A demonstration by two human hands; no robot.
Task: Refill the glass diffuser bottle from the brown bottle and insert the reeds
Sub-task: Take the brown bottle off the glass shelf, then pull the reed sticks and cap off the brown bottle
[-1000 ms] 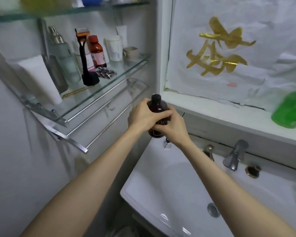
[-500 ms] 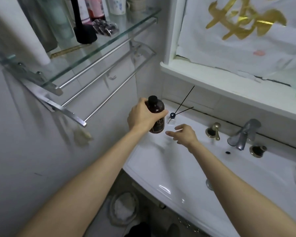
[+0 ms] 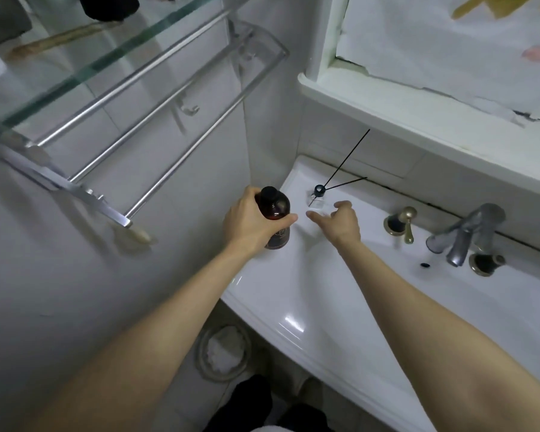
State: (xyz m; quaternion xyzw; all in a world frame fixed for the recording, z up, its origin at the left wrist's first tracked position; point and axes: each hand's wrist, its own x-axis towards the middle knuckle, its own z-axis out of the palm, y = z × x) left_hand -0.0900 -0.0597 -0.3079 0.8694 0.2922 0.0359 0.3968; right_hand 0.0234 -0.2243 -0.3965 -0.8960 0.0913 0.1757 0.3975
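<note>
A towel rail [image 3: 144,120] juts from the wall on the far left, above and well clear of the sink [image 3: 293,307]. At the sink's back left corner, the left hand [image 3: 250,221] is wrapped around the brown bottle [image 3: 276,208], fingers curled round its shoulder. The bottle is upright with its black cap on. Whether its base rests on the rim or hangs just above it cannot be told.

Just to the right, close against the back wall, stands the small glass diffuser bottle [image 3: 317,203]. Two black reeds [image 3: 346,157] lean out of it toward the window ledge [image 3: 418,110]. The right hand [image 3: 340,221] hovers just beside it, fingers loosely spread and holding nothing.

The main risk is probably the diffuser: it looks small and light, so a brush from either hand or a snag on a reed could tip it into the basin. Its narrow neck also invites spills when pouring. The brown bottle sits near the sink's left edge, with only floor below, so a wet grip could drop it.

Room is tight at the back, under the ledge. Further right, the brass tap handle [image 3: 399,221] and faucet [image 3: 468,232] stand well apart, and the front rim gives more room.
</note>
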